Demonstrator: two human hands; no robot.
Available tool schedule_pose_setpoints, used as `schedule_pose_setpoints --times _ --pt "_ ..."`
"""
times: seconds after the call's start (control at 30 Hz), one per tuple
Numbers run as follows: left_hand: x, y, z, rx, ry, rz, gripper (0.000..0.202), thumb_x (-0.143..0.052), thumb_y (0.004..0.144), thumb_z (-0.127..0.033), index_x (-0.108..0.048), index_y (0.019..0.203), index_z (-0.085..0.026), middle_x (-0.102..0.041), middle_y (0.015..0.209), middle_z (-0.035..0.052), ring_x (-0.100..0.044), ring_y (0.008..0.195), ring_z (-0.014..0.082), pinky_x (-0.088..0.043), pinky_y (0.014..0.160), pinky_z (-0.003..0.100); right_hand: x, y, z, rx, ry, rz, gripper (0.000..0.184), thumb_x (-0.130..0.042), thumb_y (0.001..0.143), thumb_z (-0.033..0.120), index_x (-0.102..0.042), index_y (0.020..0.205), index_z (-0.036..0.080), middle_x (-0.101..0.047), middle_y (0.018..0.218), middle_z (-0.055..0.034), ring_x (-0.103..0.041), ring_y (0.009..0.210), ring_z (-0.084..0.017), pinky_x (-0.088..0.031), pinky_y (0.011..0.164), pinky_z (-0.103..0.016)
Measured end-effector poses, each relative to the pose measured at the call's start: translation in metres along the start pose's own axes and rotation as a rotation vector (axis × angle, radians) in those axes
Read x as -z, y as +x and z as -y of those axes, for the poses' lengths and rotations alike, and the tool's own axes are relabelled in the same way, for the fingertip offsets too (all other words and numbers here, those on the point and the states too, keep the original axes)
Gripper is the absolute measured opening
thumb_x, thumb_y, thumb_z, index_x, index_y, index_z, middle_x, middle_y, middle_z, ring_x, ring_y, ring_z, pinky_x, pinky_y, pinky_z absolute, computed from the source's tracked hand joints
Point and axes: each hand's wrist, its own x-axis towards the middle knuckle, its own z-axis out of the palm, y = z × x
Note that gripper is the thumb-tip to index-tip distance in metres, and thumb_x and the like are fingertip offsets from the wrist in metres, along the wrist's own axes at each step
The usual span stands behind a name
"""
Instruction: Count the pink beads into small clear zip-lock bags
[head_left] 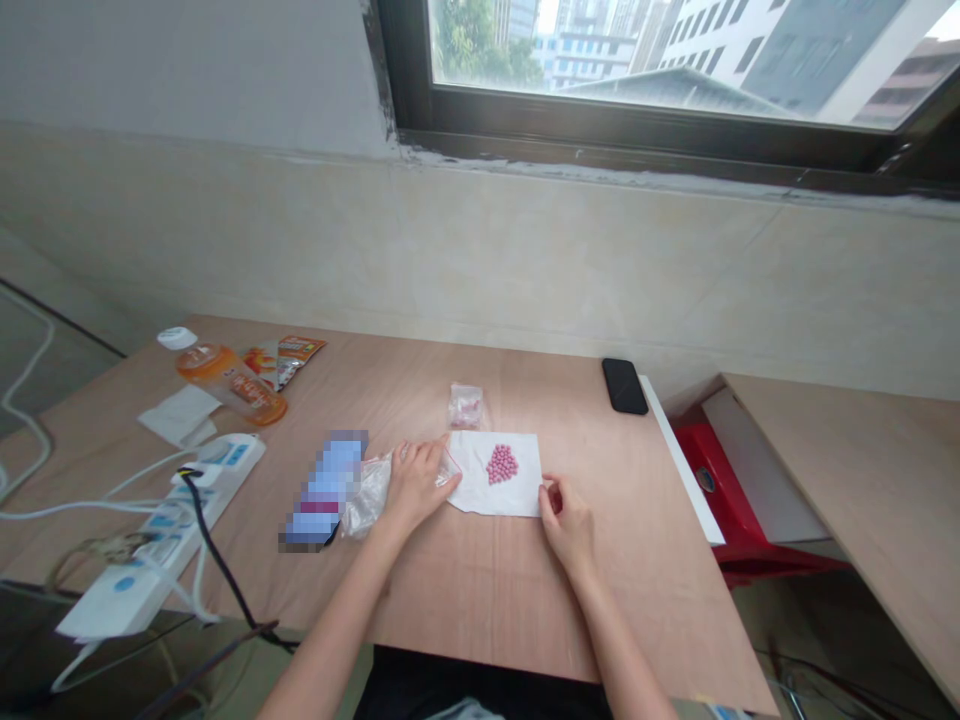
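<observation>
A white paper sheet (517, 490) lies on the wooden table (465, 580) with a small heap of several pink pills (502, 464) in its middle. My left hand (418, 481) rests at the sheet's left edge, fingers curled on a clear plastic bag (373, 490). My right hand (567, 520) pinches the sheet's lower right corner. A second small clear bag (466, 405) with something pink inside lies just behind the sheet.
A blurred-out object (325, 490) lies left of the bag. Farther left sit white power strips (169, 530) with cables, an orange bottle (229, 380) on its side, snack packets (289, 357) and a tissue (180, 414). A black phone (624, 385) lies at the back right. A red box (724, 500) stands beyond the right edge.
</observation>
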Motion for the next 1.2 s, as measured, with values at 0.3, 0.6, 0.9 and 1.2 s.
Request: schedule_pose_setpoints --times 0.3,0.6,0.9,1.2 --pt "0.034 -0.008 -0.037 -0.302 -0.18 -0.047 0.056 -0.059 0.078 -0.039 -0.043 0.128 -0.02 -0.064 0.112 0.0075 -0.054 0.108 0.0238 -0.022 0.106 0.046 0.007 0.008 0.056 0.021 0.287 0.244 0.023 -0.047 0.089 0.035 -0.063 0.095 0.02 -0.06 0.087 -0.0037 -0.054 0.066 -0.012 -0.044 0.06 -0.023" --pt "0.028 -0.014 -0.053 -0.323 -0.197 0.041 0.057 -0.063 0.073 -0.032 -0.046 0.126 -0.023 -0.062 0.116 0.0061 -0.054 0.106 0.0239 -0.031 0.101 0.043 -0.022 0.01 0.067 0.006 0.395 0.35 0.02 -0.058 0.081 0.038 -0.067 0.083 0.02 -0.063 0.082 -0.0033 -0.056 0.069 -0.015 -0.045 0.062 -0.025" --pt "0.002 -0.028 -0.061 -0.099 -0.228 -0.047 0.068 -0.061 0.075 -0.032 -0.035 0.135 -0.016 -0.059 0.119 0.012 -0.052 0.108 0.0266 -0.036 0.096 0.041 -0.028 0.009 0.074 -0.109 0.563 0.205 0.026 -0.054 0.082 0.039 -0.061 0.07 0.018 -0.061 0.078 -0.0036 -0.056 0.076 -0.016 -0.042 0.061 -0.023" --pt "-0.005 -0.022 -0.068 -0.035 -0.199 -0.098 0.058 -0.061 0.076 -0.039 -0.046 0.127 -0.015 -0.06 0.117 0.0125 -0.053 0.103 0.0276 -0.036 0.094 0.043 -0.04 0.011 0.057 -0.204 0.584 0.124 0.031 -0.051 0.084 0.044 -0.064 0.081 0.016 -0.065 0.082 -0.0056 -0.059 0.073 -0.017 -0.044 0.061 -0.025"
